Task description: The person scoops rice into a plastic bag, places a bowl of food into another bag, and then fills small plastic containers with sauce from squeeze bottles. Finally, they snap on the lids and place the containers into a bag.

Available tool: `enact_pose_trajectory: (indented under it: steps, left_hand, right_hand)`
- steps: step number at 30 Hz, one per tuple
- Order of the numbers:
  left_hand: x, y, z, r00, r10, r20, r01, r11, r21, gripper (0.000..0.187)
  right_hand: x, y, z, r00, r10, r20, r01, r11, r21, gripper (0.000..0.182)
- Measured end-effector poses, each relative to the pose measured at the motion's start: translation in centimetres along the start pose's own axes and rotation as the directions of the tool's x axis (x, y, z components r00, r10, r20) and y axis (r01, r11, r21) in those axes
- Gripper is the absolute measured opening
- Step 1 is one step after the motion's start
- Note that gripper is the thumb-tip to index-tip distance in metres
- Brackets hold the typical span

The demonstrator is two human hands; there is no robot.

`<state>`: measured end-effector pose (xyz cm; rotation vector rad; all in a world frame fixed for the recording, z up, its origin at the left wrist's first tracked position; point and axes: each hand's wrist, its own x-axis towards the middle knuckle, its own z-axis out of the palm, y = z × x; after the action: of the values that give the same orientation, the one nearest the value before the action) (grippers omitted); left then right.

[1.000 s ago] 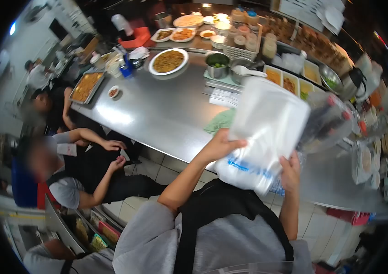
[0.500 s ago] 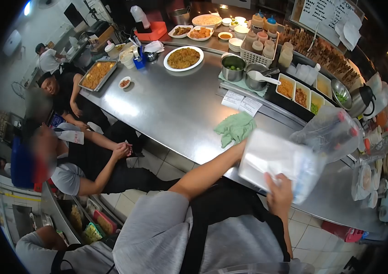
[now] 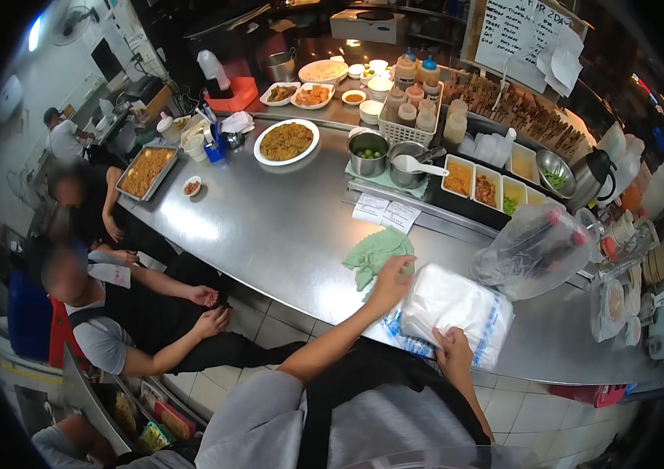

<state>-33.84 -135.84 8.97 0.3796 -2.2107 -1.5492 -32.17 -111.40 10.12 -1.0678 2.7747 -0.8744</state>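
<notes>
A white plastic-wrapped pack with blue print lies at the front of the steel counter, close to my body. My right hand grips its front edge, thumb on top. My left hand is at the pack's left side, fingers apart and curved, over the edge of a crumpled green cloth. Beneath the pack, more blue-printed plastic shows along the counter edge. To the right stands a clear plastic bag with red-capped bottles inside.
On the steel counter are a plate of food, a metal tray of food and two paper slips. Pots, sauce bottles and ingredient tubs line the far side. A co-worker sits at the left.
The pack has come down toward the counter and turned, showing its blue print. My left hand has come into sight beside it. The seated co-worker's clasped hands have parted.
</notes>
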Motion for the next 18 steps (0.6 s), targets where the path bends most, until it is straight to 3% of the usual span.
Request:
enact_pose_trajectory:
  steps: [1, 2, 4, 5, 7, 10, 12, 13, 15, 17, 18]
  left_hand:
    - [0.3, -0.9, -1.3, 0.963, 0.239, -0.122, -0.202, 0.944, 0.261, 0.035]
    - [0.4, -1.7, -2.6, 0.961, 0.252, -0.115, -0.216, 0.941, 0.26, 0.035]
    - [0.1, -3.5, -4.4, 1.0, 0.009, -0.014, -0.002, 0.892, 0.453, 0.024]
    - [0.1, -4.3, -4.7, 1.0, 0.021, -0.015, -0.012, 0.891, 0.455, 0.024]
    - [0.1, -4.7, -5.4, 0.996, 0.083, 0.011, -0.083, 0.965, 0.247, 0.016]
    - [0.1, -5.1, -5.2, 0.998, 0.055, -0.021, -0.048, 0.969, 0.243, 0.014]
    - [0.2, -5.2, -4.9, 0.999, 0.034, -0.027, -0.026, 0.97, 0.243, 0.015]
    - [0.1, -5.0, -4.7, 0.996, 0.062, -0.069, -0.044, 0.97, 0.238, 0.018]
    - [0.0, -3.6, -4.4, 0.989, 0.092, -0.113, -0.063, 0.969, 0.239, 0.022]
    - [-1.0, -0.7, -4.2, 0.941, 0.297, -0.165, -0.179, 0.847, 0.501, 0.028]
    - [-1.2, -0.3, -4.0, 0.954, 0.262, -0.147, -0.139, 0.82, 0.555, 0.033]
  right_hand:
    - [0.0, 0.0, 0.1, 1.0, 0.003, -0.013, -0.003, 1.0, 0.001, 0.045]
    - [0.0, 0.1, 0.1, 1.0, -0.001, -0.007, 0.001, 1.0, 0.006, 0.044]
    - [-0.2, 0.5, 0.2, 1.0, -0.009, -0.013, 0.009, 1.0, 0.008, 0.043]
    - [-0.4, 0.7, 0.5, 0.999, -0.042, -0.032, 0.043, 0.999, 0.028, 0.042]
    - [-0.2, 0.9, 0.9, 0.994, -0.086, -0.061, 0.089, 0.995, 0.052, 0.04]
    - [0.0, 0.6, 0.4, 0.987, -0.126, -0.102, 0.134, 0.988, 0.077, 0.04]
    - [0.6, 0.5, -0.5, 0.979, 0.029, -0.202, 0.016, 0.976, 0.218, 0.04]
    - [0.8, 0.1, -1.3, 0.98, 0.024, -0.2, 0.02, 0.976, 0.218, 0.04]
    - [1.2, -1.1, -2.5, 0.911, -0.018, -0.411, 0.089, 0.984, 0.155, 0.041]
    - [0.5, -0.5, -1.7, 0.932, -0.003, -0.362, 0.078, 0.978, 0.194, 0.039]
    - [0.5, -0.5, -1.2, 0.974, -0.089, -0.206, 0.115, 0.986, 0.12, 0.039]
